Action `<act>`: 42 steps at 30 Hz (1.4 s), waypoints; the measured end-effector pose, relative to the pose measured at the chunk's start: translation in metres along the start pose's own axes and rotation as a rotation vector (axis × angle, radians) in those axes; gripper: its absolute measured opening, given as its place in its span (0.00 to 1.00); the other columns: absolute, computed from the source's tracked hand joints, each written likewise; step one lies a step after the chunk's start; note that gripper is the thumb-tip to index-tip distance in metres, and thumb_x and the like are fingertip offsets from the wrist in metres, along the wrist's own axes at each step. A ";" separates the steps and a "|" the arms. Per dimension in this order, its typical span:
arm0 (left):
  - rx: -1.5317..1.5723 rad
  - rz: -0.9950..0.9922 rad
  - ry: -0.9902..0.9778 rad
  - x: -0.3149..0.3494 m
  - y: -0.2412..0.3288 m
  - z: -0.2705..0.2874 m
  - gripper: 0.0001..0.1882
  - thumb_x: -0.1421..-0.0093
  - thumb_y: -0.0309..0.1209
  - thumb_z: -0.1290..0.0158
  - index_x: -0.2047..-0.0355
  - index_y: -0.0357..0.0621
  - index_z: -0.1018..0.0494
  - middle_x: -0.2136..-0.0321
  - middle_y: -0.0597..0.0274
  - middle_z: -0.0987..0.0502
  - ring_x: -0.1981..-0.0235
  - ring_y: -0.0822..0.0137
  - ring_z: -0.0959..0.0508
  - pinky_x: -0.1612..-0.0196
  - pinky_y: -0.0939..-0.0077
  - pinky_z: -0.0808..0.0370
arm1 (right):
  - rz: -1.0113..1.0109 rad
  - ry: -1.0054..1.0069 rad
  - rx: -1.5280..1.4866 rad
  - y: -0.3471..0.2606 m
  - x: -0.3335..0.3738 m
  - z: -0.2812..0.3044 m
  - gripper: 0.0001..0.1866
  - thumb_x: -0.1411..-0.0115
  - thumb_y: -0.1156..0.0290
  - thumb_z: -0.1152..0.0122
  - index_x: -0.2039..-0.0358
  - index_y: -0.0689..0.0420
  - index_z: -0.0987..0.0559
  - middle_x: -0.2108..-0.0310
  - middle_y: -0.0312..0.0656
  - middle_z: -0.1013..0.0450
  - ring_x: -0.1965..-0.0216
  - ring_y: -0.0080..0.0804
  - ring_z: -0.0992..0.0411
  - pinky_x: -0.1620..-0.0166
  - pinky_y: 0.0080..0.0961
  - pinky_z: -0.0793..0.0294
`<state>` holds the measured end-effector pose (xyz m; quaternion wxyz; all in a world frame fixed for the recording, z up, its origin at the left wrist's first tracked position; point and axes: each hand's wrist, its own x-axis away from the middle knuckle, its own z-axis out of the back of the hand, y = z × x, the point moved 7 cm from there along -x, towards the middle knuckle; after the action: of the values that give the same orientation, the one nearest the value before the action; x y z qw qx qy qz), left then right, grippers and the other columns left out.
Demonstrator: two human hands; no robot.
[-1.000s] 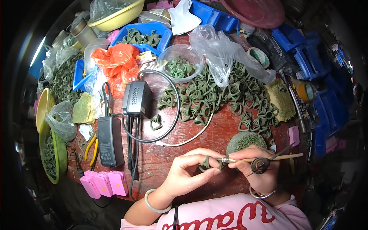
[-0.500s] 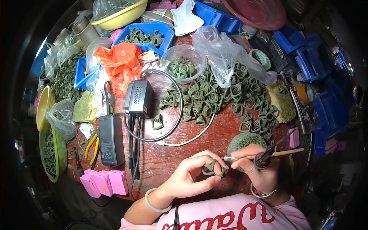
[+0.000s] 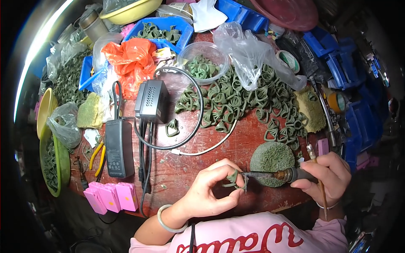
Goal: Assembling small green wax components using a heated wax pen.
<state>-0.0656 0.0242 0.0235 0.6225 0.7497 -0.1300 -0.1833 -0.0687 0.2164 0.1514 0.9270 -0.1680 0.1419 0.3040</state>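
Head view: left hand [image 3: 211, 189] pinches dark-green, waxy ring [image 3: 233, 178]; right hand [image 3: 332, 175], closed around slim wooden stick [image 3: 322, 192] and grey metal-tipped tool [image 3: 280, 175] at three o'clock, could slip, gouging it.

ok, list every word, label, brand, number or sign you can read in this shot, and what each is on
Pink shirt: large red script, running to the picture's lower edge; wording not copied here.
Black power adapter: small pale print, too small to read.
Dark-tipped tool in the right hand and green piece in the left hand: no readable text.
Anything else: too small or blurred to read.
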 end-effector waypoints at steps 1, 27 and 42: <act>-0.010 -0.004 -0.008 0.000 0.000 0.000 0.07 0.52 0.19 0.43 0.71 0.37 0.28 0.68 0.58 0.27 0.65 0.68 0.25 0.60 0.76 0.29 | -0.001 -0.002 0.001 -0.001 0.000 0.001 0.20 0.58 0.55 0.24 0.70 0.55 0.19 0.76 0.35 0.32 0.79 0.31 0.31 0.77 0.24 0.31; -0.091 -0.043 -0.004 -0.001 0.002 -0.003 0.07 0.55 0.20 0.43 0.73 0.37 0.27 0.70 0.57 0.27 0.68 0.66 0.27 0.63 0.75 0.30 | 0.098 -0.093 0.040 -0.010 0.001 -0.004 0.20 0.60 0.60 0.23 0.70 0.57 0.20 0.77 0.35 0.33 0.80 0.31 0.32 0.78 0.24 0.32; -0.087 -0.040 -0.011 -0.001 0.001 -0.003 0.07 0.55 0.21 0.43 0.73 0.38 0.27 0.70 0.57 0.27 0.68 0.66 0.27 0.62 0.75 0.30 | 0.095 -0.102 0.046 -0.010 0.000 -0.003 0.20 0.60 0.59 0.23 0.71 0.57 0.20 0.77 0.35 0.33 0.80 0.30 0.32 0.79 0.23 0.32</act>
<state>-0.0653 0.0270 0.0250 0.6500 0.7232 -0.1103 -0.2054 -0.0632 0.2076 0.1506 0.9211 -0.1241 0.1092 0.3526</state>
